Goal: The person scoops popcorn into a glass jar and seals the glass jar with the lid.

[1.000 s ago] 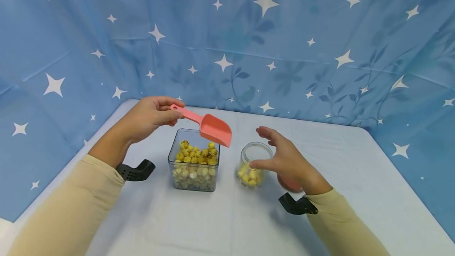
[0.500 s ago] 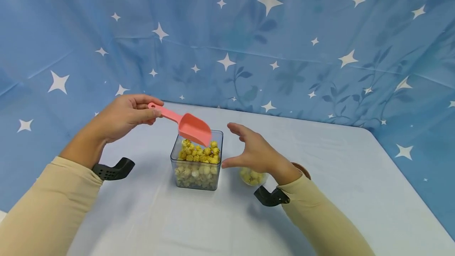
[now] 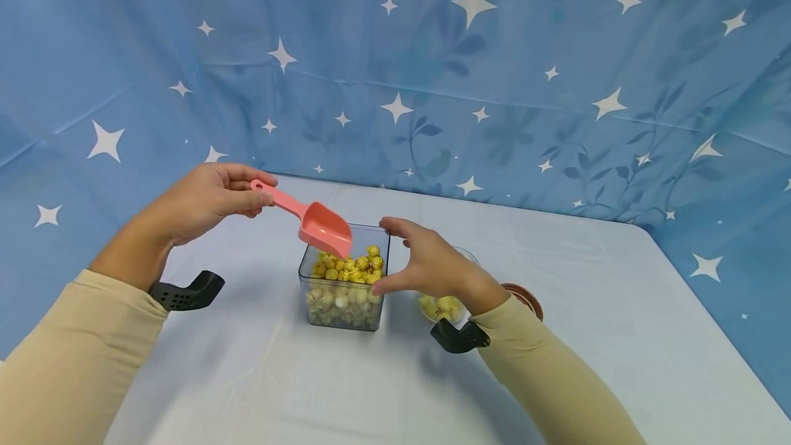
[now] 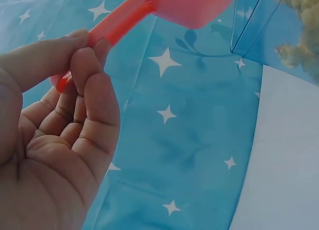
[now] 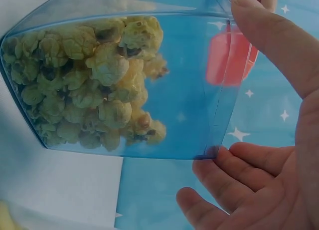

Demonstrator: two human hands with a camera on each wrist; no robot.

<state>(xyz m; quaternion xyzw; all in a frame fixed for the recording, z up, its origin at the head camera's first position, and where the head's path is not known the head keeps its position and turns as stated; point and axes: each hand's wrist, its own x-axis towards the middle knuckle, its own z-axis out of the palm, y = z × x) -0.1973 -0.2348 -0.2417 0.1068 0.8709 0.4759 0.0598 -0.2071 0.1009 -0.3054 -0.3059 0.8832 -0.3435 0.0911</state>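
My left hand (image 3: 213,199) pinches the handle end of a pink scoop (image 3: 325,230) between thumb and fingers. The scoop's bowl is tilted down over the left part of a clear plastic box (image 3: 338,307), apart from the popcorn (image 3: 352,270) inside. My right hand (image 3: 432,259) spans the box's right side, its thumb at the near corner and fingers at the far corner. In the right wrist view, fingertips (image 5: 207,162) touch the box's edge. Behind this hand stands a glass jar (image 3: 465,253), partly hidden, with pale yellow pieces (image 3: 441,307) in it.
A brownish-red round lid (image 3: 525,299) lies right of the jar, partly covered by the right forearm. The white-covered table (image 3: 346,390) meets a blue star-patterned cloth (image 3: 395,53) at the back.
My right hand has moved left from the jar to the box, uncovering part of the jar. My left hand has carried the scoop left, its bowl now over the box's left part.
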